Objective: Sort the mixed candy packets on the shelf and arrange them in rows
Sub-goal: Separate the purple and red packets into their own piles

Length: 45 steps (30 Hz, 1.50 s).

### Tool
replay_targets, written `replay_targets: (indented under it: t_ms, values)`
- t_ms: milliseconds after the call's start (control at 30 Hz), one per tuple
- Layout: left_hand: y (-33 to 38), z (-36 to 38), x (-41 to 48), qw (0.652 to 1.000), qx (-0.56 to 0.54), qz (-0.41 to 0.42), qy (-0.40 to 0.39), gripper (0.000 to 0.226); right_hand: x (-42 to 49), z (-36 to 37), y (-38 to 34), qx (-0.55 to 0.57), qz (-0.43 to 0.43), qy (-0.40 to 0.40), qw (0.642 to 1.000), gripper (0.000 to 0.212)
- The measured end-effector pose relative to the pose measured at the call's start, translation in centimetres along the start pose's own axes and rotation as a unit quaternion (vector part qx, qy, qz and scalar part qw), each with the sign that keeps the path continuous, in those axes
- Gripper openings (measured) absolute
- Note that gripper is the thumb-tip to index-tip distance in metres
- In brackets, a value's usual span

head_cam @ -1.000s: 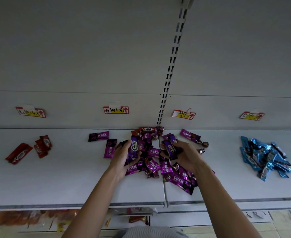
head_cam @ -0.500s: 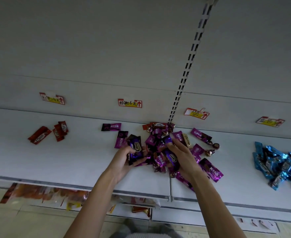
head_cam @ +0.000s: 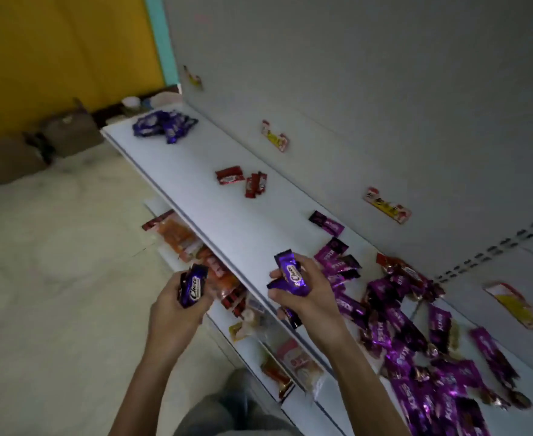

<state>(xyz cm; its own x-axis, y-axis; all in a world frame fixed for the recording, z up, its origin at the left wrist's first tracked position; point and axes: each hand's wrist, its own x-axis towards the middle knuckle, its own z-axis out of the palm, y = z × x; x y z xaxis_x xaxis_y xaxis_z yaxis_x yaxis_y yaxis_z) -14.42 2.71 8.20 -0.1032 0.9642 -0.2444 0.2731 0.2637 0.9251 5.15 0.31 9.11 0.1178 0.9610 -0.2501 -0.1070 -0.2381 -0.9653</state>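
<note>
My left hand (head_cam: 177,306) grips dark purple Choco packets (head_cam: 192,286) out in front of the shelf edge. My right hand (head_cam: 306,297) holds more dark purple Choco packets (head_cam: 292,276) just over the front of the white shelf (head_cam: 214,212). A mixed heap of magenta Kiss packets (head_cam: 416,347) and a few brown candies lies on the shelf to the right of my right hand. Further left sit a few red packets (head_cam: 243,180), and at the far end a pile of dark purple packets (head_cam: 162,125).
Price labels (head_cam: 386,209) are stuck on the back panel above the shelf. A lower shelf (head_cam: 249,344) under the front edge holds orange and red packets. Pale floor (head_cam: 54,247) lies to the left, with boxes against a yellow wall (head_cam: 54,51).
Both hands have lifted purple Choco packets out of the mixed heap and drawn back from it. The view has swung left, showing the shelf's far end and the floor.
</note>
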Motion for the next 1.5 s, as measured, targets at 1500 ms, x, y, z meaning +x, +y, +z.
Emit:
replay_targets:
  t_ms: [1500]
  values:
    - [-0.3, -34.6, 39.7, 0.965, -0.138, 0.007, 0.221, 0.018, 40.1, 40.8, -6.1, -0.093, -0.078, -0.093, 0.988, 0.052]
